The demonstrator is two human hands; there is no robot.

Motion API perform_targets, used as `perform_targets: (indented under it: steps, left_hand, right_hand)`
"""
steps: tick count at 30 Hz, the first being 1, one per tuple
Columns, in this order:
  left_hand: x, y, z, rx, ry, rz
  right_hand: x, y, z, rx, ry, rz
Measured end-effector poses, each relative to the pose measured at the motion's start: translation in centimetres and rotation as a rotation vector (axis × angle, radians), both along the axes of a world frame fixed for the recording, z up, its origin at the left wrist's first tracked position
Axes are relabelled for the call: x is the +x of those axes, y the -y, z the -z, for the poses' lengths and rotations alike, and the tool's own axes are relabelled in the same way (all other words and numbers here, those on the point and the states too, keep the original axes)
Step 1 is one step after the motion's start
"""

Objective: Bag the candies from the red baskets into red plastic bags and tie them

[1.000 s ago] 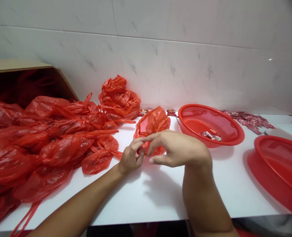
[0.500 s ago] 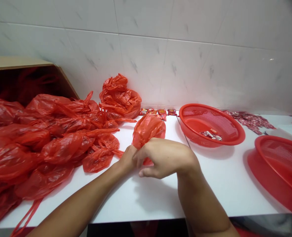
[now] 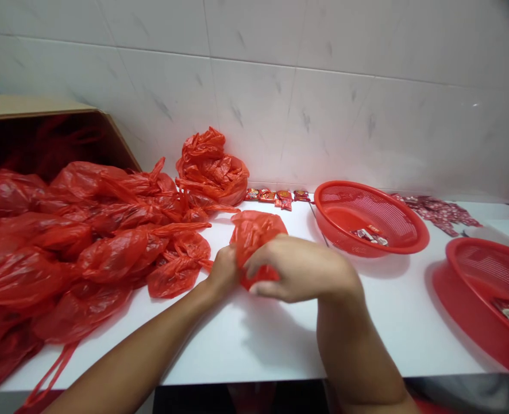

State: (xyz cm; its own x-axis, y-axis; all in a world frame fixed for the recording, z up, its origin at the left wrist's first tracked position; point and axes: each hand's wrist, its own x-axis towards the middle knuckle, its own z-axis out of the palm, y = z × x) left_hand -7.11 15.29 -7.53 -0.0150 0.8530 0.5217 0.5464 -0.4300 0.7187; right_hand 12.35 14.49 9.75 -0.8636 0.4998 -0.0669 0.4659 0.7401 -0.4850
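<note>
A thin red plastic bag (image 3: 258, 224) is bunched between my two hands above the white table. My left hand (image 3: 225, 267) is closed on the bag's left side, fingers mostly hidden by the film. From the right, my right hand (image 3: 291, 264) arches over the front of the bag with its wrist bent. Its fingers curl round the film, thumb below, and red plastic shows between them. What the bag contains cannot be made out. Left of my left hand lies a knotted red bag (image 3: 179, 267), at the edge of a pile of filled red bags (image 3: 120, 253).
A crumpled heap of red bags (image 3: 211, 167) leans on the tiled wall. Several small red packets (image 3: 284, 198) lie beside it. One red basket (image 3: 422, 238) stands right, another red basket (image 3: 457, 310) farther right, both holding packets. Patterned packets (image 3: 439, 213) lie behind. A cardboard box (image 3: 116, 138) sits back left.
My right hand has shifted slightly right, away from my left wrist. The bag's top has dropped and flattened, and more of it shows between my hands. The view has turned slightly.
</note>
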Motion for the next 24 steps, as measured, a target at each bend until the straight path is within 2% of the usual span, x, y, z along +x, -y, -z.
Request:
perform_targets:
  steps: [3,6,9,12,14,17,19,21,23,24]
  left_hand:
    - [-0.9,-0.5,-2.0,0.077,0.066,0.068]
    - [-1.2,-0.6,-4.2,0.116,0.296,0.049]
    - [-1.3,-2.2,-7.3,0.185,0.628,0.028]
    - [-1.2,-6.4,-11.2,0.237,0.886,-0.020]
    - [-0.9,-9.7,-13.3,0.170,0.966,-0.062]
    - [-0.2,-12.5,-14.7,-0.142,0.784,-0.049]
    - [0.6,-11.9,-14.3,-0.224,0.504,-0.072]
    - [1.6,-9.7,-13.2,-0.096,0.143,-0.102]
    - [2.5,-6.8,-11.7,0.051,-0.253,-0.051]
    - [2.9,-5.4,-10.8,0.056,-0.424,-0.017]
  right_hand:
    - [3.0,-0.7,-0.7,0.056,-0.005,0.351]
    - [5.7,-1.1,-1.2,0.073,-0.033,0.555]
    - [7.2,-1.1,-1.4,0.071,-0.068,0.644]
    - [7.6,-1.2,-1.4,0.074,-0.085,0.649]
    - [7.6,-1.3,-1.5,0.071,-0.069,0.628]
    - [7.8,-1.3,-1.5,0.061,-0.068,0.592]
    - [8.2,-1.3,-1.5,0.045,-0.111,0.586]
    - [8.6,-1.4,-1.4,0.019,-0.156,0.606]
    - [8.9,-1.4,-1.3,-0.010,-0.180,0.641]
    - [8.9,-1.4,-1.3,-0.026,-0.185,0.658]
